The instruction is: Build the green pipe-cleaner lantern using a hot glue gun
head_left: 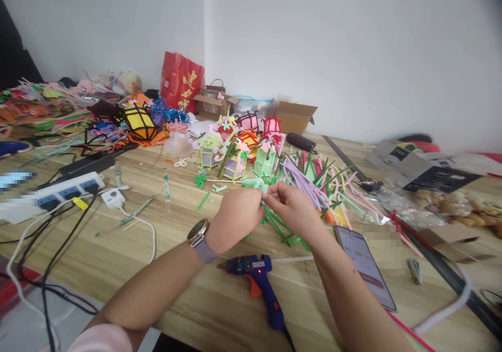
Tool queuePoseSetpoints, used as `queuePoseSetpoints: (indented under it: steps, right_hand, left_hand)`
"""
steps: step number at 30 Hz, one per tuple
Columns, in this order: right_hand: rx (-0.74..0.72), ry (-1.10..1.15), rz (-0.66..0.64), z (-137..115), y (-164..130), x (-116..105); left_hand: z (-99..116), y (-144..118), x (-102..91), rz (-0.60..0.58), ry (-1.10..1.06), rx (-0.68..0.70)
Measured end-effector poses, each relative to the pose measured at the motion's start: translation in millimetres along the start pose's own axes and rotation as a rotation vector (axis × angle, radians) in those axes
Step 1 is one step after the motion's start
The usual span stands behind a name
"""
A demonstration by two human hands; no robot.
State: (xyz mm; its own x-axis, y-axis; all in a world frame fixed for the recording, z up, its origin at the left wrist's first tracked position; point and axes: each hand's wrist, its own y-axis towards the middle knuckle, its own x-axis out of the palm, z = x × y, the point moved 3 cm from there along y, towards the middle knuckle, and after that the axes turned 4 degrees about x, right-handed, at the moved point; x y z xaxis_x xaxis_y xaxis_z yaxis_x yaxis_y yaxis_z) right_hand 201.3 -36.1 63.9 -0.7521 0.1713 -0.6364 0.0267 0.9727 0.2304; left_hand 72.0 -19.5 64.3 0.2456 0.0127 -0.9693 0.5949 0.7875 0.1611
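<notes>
Both hands meet over the middle of the table. My left hand (237, 213), with a watch (198, 231) on its wrist, is closed with its back to me, hiding most of its fingers. Thumb and fingertips of my right hand (288, 203) pinch together beside it. Between them shows a pale green fuzzy pipe cleaner piece (254, 183); its full shape is covered by the hands. Just below lies a blue glue gun (254, 268) with an orange trigger and a small red light. Green pipe cleaners (278, 226) lie under and behind my right hand.
Several small pipe cleaner lanterns (234, 166) stand beyond the hands. Purple pipe cleaners (304, 182) lie right of them. A phone (366, 268) rests beside my right forearm. At left are a power strip (70, 192), cables and a white plug (113, 199). A red bag (180, 82) stands behind.
</notes>
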Motion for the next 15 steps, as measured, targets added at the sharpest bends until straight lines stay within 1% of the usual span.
queuePoseSetpoints:
  steps: [6, 15]
  right_hand:
    - [0.004, -0.025, 0.013, -1.1, -0.5, -0.2]
    - [-0.013, -0.044, 0.007, -2.5, -0.7, -0.4]
  left_hand:
    - [1.5, -1.0, -3.5, -0.036, 0.000, -0.004]
    - [1.3, -1.1, -3.1, -0.009, 0.013, 0.002]
